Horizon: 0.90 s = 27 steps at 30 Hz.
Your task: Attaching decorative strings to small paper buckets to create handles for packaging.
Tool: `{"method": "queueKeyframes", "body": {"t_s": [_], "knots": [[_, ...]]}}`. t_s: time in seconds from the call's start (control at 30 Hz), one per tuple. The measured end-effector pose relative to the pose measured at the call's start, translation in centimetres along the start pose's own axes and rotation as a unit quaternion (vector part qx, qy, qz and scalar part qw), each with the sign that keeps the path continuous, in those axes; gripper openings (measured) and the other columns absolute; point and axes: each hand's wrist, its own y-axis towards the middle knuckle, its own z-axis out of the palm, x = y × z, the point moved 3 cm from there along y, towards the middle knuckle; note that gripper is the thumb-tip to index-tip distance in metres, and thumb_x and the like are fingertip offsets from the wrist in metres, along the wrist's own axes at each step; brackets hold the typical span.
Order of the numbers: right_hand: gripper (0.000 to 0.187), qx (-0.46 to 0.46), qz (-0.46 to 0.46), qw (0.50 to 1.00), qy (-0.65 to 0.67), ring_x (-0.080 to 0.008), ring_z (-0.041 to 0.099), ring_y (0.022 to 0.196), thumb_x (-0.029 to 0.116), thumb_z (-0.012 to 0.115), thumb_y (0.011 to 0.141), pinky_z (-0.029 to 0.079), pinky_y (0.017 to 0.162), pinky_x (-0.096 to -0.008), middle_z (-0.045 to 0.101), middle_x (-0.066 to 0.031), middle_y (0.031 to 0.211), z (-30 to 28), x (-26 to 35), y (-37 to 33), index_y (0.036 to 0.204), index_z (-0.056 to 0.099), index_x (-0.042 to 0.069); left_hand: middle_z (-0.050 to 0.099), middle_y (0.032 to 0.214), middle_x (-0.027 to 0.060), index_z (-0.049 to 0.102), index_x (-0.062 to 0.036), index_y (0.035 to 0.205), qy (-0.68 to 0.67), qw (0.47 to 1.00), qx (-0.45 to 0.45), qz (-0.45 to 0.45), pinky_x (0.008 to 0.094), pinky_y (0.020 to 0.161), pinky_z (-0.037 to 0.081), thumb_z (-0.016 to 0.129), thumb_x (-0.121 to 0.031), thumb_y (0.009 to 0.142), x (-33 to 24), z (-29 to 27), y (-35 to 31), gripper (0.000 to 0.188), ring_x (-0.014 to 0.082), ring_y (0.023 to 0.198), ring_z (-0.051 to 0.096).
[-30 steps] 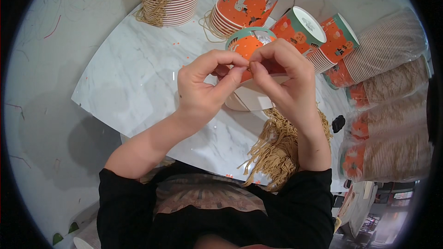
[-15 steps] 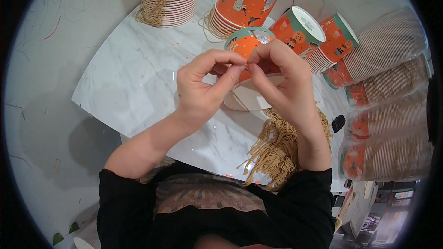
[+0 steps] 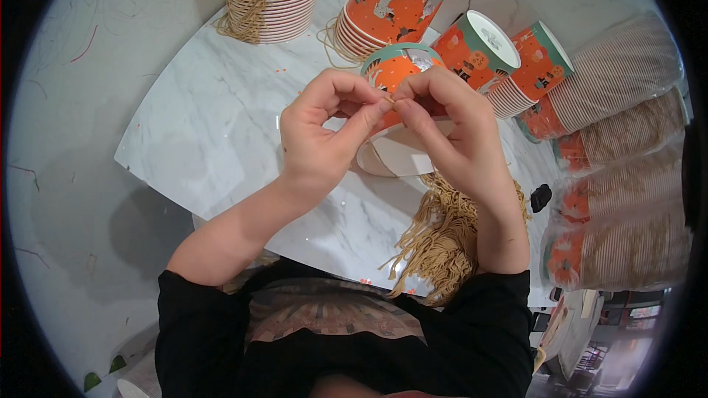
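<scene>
Above the table, my left hand (image 3: pixel 324 129) and my right hand (image 3: pixel 453 121) meet fingertip to fingertip, both pinched. Between them a short bit of tan cord (image 3: pixel 390 99) shows; most of it is hidden by the fingers. Just below lies an orange and green paper bucket (image 3: pixel 402 66) on its side, its white inside turned toward me, with a thin strand of cord across the opening. My hands cover the bucket's middle. A bundle of tan cords (image 3: pixel 442 243) lies beside and under my right forearm, by the table's near edge.
A tall stack of buckets (image 3: pixel 276 0) draped with cords stands at the back left. Upside-down orange bucket stacks (image 3: pixel 398 0) line the back. Several plastic-wrapped bucket stacks (image 3: pixel 619 74) lie to the right, near a small black object (image 3: pixel 541 197). The marble-patterned table (image 3: pixel 214 110) curves at left.
My left fingertips have shifted slightly left, opening a small gap between the hands in which the cord shows. The bucket has barely moved.
</scene>
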Motion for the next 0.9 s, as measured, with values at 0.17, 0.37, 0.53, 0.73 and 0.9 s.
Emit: {"method": "queueKeyframes", "body": {"t_s": [0.17, 0.37, 0.53, 0.73, 0.9], "knots": [[0.009, 0.023, 0.022, 0.999, 0.013, -0.0319, 0.062, 0.084, 0.006, 0.061, 0.094, 0.049, 0.073, -0.0386, 0.062, -0.0144, 0.086, -0.15, -0.01, -0.08, 0.099, 0.060, -0.001, 0.070, 0.096, 0.0053, 0.062, 0.0003, 0.103, 0.018, 1.000, 0.019, 0.006, 0.0239, 0.078, 0.056, 0.067, 0.004, 0.092, -0.26, 0.31, 0.04, 0.012, 0.0098, 0.087, 0.068], [0.010, 0.032, 0.042, 0.999, 0.007, -0.0340, 0.060, 0.082, 0.008, 0.060, 0.096, 0.048, 0.072, -0.0404, 0.059, -0.0152, 0.086, -0.12, 0.12, -0.17, 0.096, 0.057, -0.002, 0.071, 0.097, 0.0045, 0.063, 0.0002, 0.102, 0.001, 1.000, 0.024, 0.002, 0.0242, 0.080, 0.055, 0.066, 0.004, 0.092, -0.19, 0.30, 0.03, 0.012, 0.0101, 0.089, 0.069], [0.010, 0.032, 0.036, 0.999, -0.003, -0.0343, 0.060, 0.082, 0.008, 0.059, 0.096, 0.047, 0.072, -0.0409, 0.059, -0.0156, 0.086, 0.01, 0.27, -0.17, 0.096, 0.056, -0.002, 0.071, 0.098, 0.0035, 0.065, -0.0003, 0.105, 0.011, 1.000, 0.015, -0.024, 0.0245, 0.081, 0.054, 0.068, 0.003, 0.089, -0.32, 0.36, 0.10, 0.017, 0.0087, 0.090, 0.068], [0.010, 0.037, 0.037, 0.999, -0.008, -0.0339, 0.060, 0.082, 0.008, 0.060, 0.095, 0.047, 0.071, -0.0405, 0.060, -0.0151, 0.086, -0.02, 0.20, -0.14, 0.096, 0.057, -0.001, 0.072, 0.098, 0.0032, 0.067, 0.0000, 0.106, 0.008, 1.000, 0.017, -0.009, 0.0238, 0.080, 0.053, 0.068, 0.003, 0.089, 0.11, 0.03, 0.04, 0.018, 0.0076, 0.087, 0.067], [0.009, 0.041, 0.021, 0.999, -0.012, -0.0321, 0.060, 0.082, 0.007, 0.060, 0.093, 0.047, 0.071, -0.0398, 0.060, -0.0140, 0.087, -0.04, 0.36, -0.05, 0.095, 0.057, -0.001, 0.071, 0.096, 0.0027, 0.066, 0.0000, 0.104, 0.023, 0.999, 0.029, 0.001, 0.0241, 0.078, 0.054, 0.068, 0.003, 0.089, -0.02, 0.05, 0.10, 0.016, 0.0076, 0.085, 0.067]]}}
